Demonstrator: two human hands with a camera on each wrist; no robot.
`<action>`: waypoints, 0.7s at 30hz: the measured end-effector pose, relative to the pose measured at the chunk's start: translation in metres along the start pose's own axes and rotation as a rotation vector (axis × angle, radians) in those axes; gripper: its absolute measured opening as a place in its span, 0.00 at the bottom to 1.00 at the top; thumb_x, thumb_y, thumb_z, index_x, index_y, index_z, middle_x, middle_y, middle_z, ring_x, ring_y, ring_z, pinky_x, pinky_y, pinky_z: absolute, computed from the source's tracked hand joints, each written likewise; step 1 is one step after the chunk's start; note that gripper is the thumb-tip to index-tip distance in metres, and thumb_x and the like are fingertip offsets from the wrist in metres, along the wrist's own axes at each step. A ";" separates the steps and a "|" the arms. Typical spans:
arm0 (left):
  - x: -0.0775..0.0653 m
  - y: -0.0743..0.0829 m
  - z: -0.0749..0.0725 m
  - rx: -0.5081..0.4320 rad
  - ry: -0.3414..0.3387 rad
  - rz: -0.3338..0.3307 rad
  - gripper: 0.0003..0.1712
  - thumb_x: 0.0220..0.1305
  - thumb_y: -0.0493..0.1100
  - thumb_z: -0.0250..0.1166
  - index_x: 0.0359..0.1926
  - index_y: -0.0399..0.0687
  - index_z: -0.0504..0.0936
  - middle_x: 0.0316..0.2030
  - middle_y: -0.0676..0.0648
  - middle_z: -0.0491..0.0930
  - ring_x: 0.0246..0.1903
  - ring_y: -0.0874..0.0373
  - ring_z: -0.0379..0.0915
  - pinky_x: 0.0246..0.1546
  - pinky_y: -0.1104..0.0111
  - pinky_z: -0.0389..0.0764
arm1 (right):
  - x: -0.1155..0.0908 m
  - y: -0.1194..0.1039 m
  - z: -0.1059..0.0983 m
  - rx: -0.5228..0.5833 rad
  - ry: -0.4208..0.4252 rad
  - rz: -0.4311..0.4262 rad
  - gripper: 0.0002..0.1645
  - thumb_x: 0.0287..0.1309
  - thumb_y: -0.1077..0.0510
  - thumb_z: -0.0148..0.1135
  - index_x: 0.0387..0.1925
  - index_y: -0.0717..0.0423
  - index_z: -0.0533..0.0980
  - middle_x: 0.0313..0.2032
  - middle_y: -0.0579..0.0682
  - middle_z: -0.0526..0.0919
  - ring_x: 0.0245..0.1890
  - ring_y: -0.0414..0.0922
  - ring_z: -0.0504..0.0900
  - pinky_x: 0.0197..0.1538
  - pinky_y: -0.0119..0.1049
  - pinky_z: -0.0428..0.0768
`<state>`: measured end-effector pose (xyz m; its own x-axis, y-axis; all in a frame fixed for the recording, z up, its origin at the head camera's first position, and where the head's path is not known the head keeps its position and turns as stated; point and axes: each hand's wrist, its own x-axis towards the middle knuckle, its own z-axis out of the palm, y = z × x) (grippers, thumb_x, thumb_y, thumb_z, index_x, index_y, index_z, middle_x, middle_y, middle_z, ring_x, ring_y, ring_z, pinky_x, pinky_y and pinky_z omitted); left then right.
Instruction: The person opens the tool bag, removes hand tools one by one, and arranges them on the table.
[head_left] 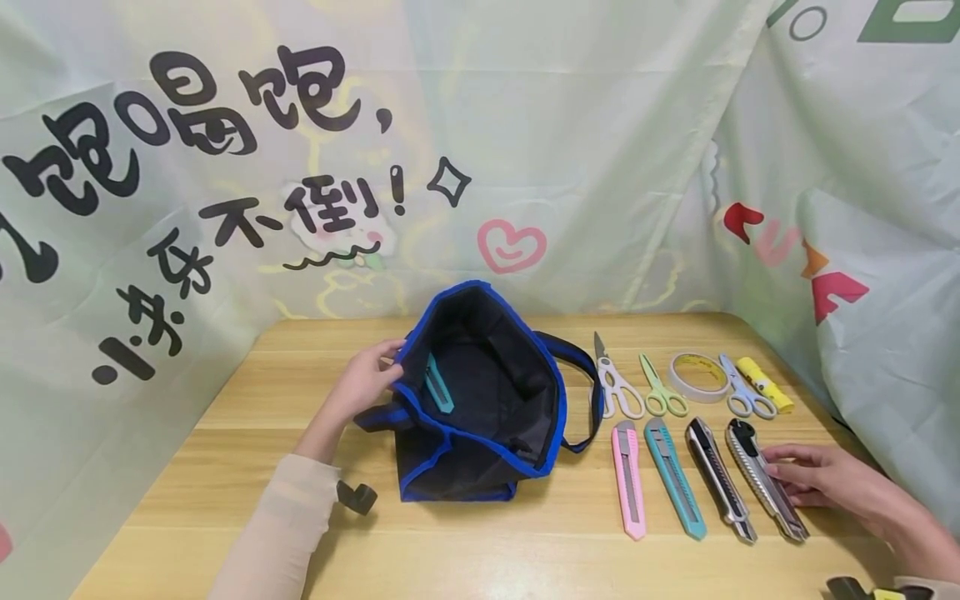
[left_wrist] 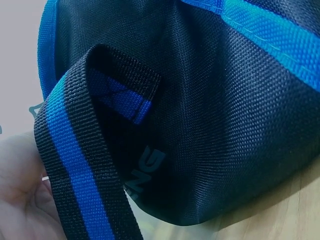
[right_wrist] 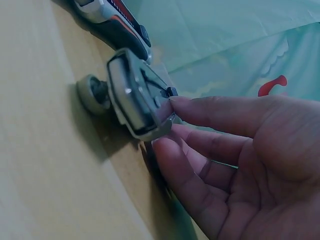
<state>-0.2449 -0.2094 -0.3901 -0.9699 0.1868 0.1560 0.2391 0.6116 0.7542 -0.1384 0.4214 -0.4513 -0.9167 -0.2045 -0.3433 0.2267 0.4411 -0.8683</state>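
A black tote bag with blue trim [head_left: 480, 392] stands mid-table, its mouth facing me. My left hand [head_left: 363, 379] grips its left rim; in the left wrist view a black-and-blue strap [left_wrist: 75, 150] covers part of that hand. Inside the bag lies a teal utility knife [head_left: 439, 387]. At the right, my right hand [head_left: 828, 479] pinches the rightmost utility knife [head_left: 767, 483], a black and silver one, by its side. The right wrist view shows thumb and fingers at the metallic knife [right_wrist: 132, 97]. Left of it lie a black [head_left: 720, 479], a teal [head_left: 675, 479] and a pink utility knife [head_left: 628, 482].
Behind the knives lie kitchen scissors [head_left: 617, 387], green scissors [head_left: 662, 396], a tape roll [head_left: 678, 387], blue scissors [head_left: 746, 396] and a yellow glue stick [head_left: 765, 385]. The bag's right handle [head_left: 596, 392] reaches toward them. A printed curtain [head_left: 600, 167] surrounds the wooden table [head_left: 247, 467].
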 end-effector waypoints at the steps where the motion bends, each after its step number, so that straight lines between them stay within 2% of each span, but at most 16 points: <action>1: 0.000 0.001 0.000 -0.002 -0.001 0.000 0.29 0.66 0.37 0.56 0.68 0.39 0.68 0.56 0.34 0.74 0.45 0.44 0.79 0.37 0.59 0.84 | 0.000 0.000 0.000 0.001 0.000 0.001 0.25 0.70 0.55 0.54 0.57 0.73 0.72 0.39 0.43 0.78 0.33 0.39 0.78 0.38 0.36 0.82; 3: 0.000 0.001 0.000 -0.008 -0.005 0.000 0.29 0.66 0.36 0.56 0.68 0.38 0.68 0.56 0.33 0.73 0.44 0.44 0.79 0.37 0.58 0.84 | -0.001 -0.001 0.000 0.000 0.001 -0.004 0.23 0.71 0.55 0.53 0.56 0.70 0.74 0.38 0.43 0.78 0.33 0.39 0.78 0.38 0.36 0.82; 5: 0.000 0.001 -0.001 -0.016 -0.005 -0.004 0.29 0.65 0.36 0.56 0.68 0.39 0.68 0.56 0.33 0.73 0.44 0.44 0.79 0.36 0.58 0.84 | -0.003 -0.004 -0.001 0.000 0.001 -0.017 0.18 0.72 0.55 0.52 0.54 0.60 0.78 0.38 0.43 0.79 0.33 0.40 0.79 0.38 0.36 0.82; 8: 0.000 0.001 -0.001 -0.013 -0.008 -0.007 0.29 0.66 0.36 0.56 0.68 0.39 0.68 0.56 0.33 0.73 0.44 0.45 0.79 0.37 0.57 0.84 | -0.005 -0.008 -0.002 -0.018 0.018 -0.050 0.14 0.73 0.55 0.50 0.50 0.51 0.79 0.37 0.43 0.80 0.33 0.41 0.79 0.38 0.36 0.82; 10: 0.000 0.001 -0.002 -0.012 -0.006 -0.008 0.29 0.66 0.36 0.56 0.68 0.39 0.68 0.56 0.33 0.74 0.44 0.45 0.79 0.37 0.57 0.84 | -0.005 -0.012 -0.002 -0.024 0.025 -0.065 0.14 0.73 0.54 0.49 0.50 0.52 0.78 0.36 0.44 0.79 0.32 0.41 0.79 0.37 0.36 0.82; 12: 0.001 0.001 -0.002 -0.004 -0.005 -0.012 0.29 0.66 0.37 0.56 0.68 0.40 0.68 0.56 0.34 0.74 0.44 0.45 0.79 0.37 0.58 0.84 | -0.005 -0.017 -0.002 -0.036 0.030 -0.081 0.16 0.73 0.54 0.49 0.53 0.57 0.76 0.34 0.46 0.79 0.31 0.41 0.78 0.34 0.37 0.81; 14: 0.001 0.001 -0.003 -0.003 -0.002 -0.016 0.29 0.66 0.37 0.56 0.69 0.41 0.68 0.56 0.34 0.74 0.44 0.44 0.79 0.35 0.58 0.83 | -0.005 -0.022 -0.001 -0.045 0.025 -0.095 0.16 0.74 0.53 0.48 0.55 0.53 0.76 0.32 0.47 0.78 0.29 0.42 0.77 0.33 0.36 0.78; 15: 0.001 0.001 -0.003 -0.003 0.000 -0.018 0.29 0.66 0.37 0.56 0.68 0.41 0.68 0.56 0.34 0.74 0.44 0.45 0.79 0.34 0.58 0.83 | -0.005 -0.025 -0.002 -0.042 0.008 -0.113 0.17 0.74 0.54 0.47 0.56 0.52 0.76 0.33 0.47 0.78 0.30 0.42 0.77 0.33 0.36 0.77; 19: 0.002 -0.001 -0.005 -0.009 -0.001 -0.014 0.29 0.66 0.37 0.57 0.68 0.40 0.68 0.55 0.34 0.74 0.43 0.45 0.79 0.34 0.58 0.83 | -0.003 -0.043 0.001 -0.045 -0.049 -0.214 0.17 0.75 0.56 0.45 0.52 0.34 0.77 0.34 0.46 0.78 0.32 0.41 0.78 0.36 0.36 0.79; 21: 0.002 -0.002 -0.006 -0.011 0.001 -0.010 0.29 0.66 0.36 0.57 0.68 0.40 0.68 0.55 0.34 0.75 0.44 0.45 0.79 0.35 0.58 0.83 | 0.000 -0.056 0.004 -0.049 -0.083 -0.271 0.19 0.75 0.58 0.44 0.53 0.35 0.77 0.37 0.47 0.79 0.35 0.41 0.79 0.39 0.37 0.81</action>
<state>-0.2475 -0.2149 -0.3873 -0.9724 0.1801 0.1485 0.2286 0.6054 0.7624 -0.1500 0.3932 -0.4047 -0.9111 -0.3908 -0.1312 -0.0406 0.4019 -0.9148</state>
